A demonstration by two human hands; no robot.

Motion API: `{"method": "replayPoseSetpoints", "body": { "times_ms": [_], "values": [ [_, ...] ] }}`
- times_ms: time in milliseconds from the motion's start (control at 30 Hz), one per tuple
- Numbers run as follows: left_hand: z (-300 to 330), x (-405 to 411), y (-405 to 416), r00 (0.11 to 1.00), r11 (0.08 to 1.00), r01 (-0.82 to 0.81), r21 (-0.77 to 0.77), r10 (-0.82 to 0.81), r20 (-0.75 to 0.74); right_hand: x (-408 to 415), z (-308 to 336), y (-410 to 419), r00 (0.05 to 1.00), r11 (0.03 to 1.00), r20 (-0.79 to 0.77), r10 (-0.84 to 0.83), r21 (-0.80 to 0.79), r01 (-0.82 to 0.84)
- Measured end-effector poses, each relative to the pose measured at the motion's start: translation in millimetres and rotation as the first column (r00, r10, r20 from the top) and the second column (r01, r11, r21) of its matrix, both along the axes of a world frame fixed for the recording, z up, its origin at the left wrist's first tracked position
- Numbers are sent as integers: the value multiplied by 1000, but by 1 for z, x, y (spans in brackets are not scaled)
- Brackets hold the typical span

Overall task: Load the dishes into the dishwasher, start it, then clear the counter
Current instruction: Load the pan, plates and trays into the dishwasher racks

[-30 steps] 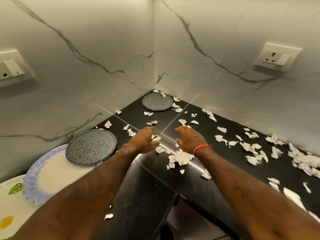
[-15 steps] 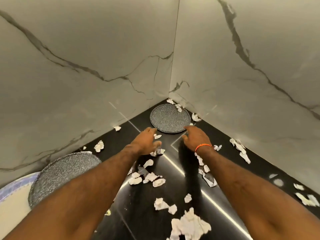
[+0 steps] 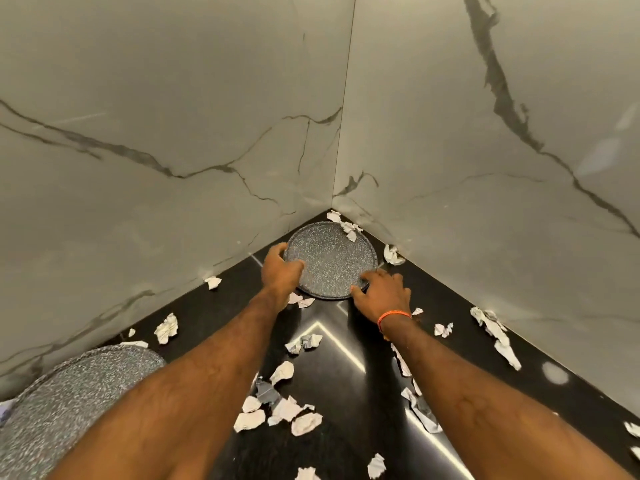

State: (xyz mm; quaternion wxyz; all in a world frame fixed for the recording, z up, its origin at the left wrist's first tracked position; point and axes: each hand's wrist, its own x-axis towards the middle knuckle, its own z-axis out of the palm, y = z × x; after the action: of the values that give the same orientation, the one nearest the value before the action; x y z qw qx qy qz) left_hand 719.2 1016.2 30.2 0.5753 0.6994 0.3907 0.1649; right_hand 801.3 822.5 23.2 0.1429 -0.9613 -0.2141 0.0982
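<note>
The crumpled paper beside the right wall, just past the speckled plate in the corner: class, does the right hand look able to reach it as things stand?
Probably yes. The right hand rests at the plate's near rim, and the crumpled paper lies just beyond on bare counter, with nothing between them. The hand would first have to let go of the plate.

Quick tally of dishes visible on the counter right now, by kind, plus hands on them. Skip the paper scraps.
Speckled grey plates: 2, one in the corner, one at lower left
Hands gripping the corner plate: 2, left hand, right hand
Other dishes: 0 clearly visible
Total: 2 dishes, 2 hands
</note>
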Motion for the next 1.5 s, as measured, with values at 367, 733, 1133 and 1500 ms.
{"method": "replayPoseSetpoints", "body": {
  "times_ms": [367,733,1133,1500],
  "values": [
    [59,-59,-31,975,951,-114,-287,163,154,-75,27,-42,948,941,80,307,126,-315],
    [121,-197,-69,907,733,408,545,-392,-153,-206,91,-113,934,915,341,111,332,-230],
    [130,-305,-155,606,291,565,772,-782,-149,-344,109,-239,913,934,408,-2,327,-144],
    [140,-363,-302,376,59,533,844,-910,-174,-458,124,-379,902,975,423,-87,224,-10]
  ]
}}
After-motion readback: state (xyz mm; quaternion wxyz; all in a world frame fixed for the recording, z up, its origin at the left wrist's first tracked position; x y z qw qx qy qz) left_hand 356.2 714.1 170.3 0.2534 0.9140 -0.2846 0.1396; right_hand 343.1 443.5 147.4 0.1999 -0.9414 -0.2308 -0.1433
